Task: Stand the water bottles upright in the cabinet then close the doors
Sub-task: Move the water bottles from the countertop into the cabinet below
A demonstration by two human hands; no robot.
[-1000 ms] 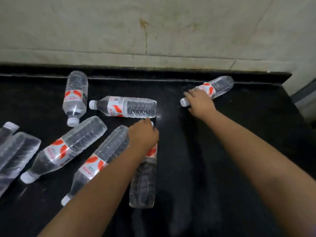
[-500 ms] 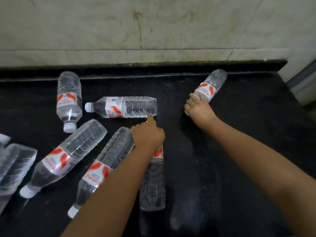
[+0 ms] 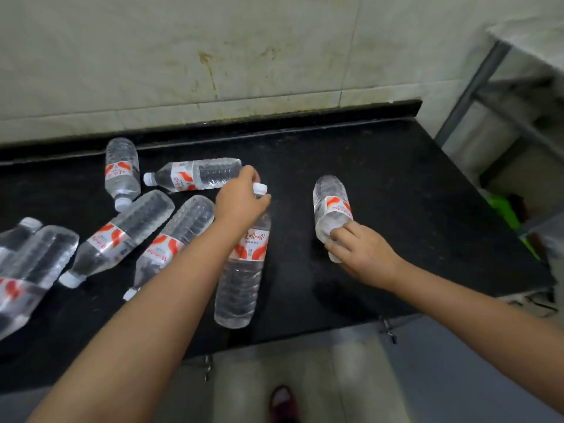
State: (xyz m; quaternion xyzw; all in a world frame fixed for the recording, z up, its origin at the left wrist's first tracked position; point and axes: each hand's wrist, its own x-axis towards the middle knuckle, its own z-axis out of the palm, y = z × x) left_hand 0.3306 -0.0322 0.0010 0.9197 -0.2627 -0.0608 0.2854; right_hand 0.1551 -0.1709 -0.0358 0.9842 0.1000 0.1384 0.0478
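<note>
Each hand grasps a clear plastic water bottle near its neck, the left hand (image 3: 241,199) holding one (image 3: 242,264) and the right hand (image 3: 363,251) another (image 3: 331,206), and with such narrow grips either could slip from the fingers and roll off the black desk's (image 3: 396,184) front edge.

clear water bottles (image 3: 131,236), red-white labels, lying on black counter (image 3: 396,184)

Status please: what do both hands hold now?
Left hand grips centre bottle at neck. Right hand grips right bottle at cap end. Other bottles lying. Nothing blocking.
</note>
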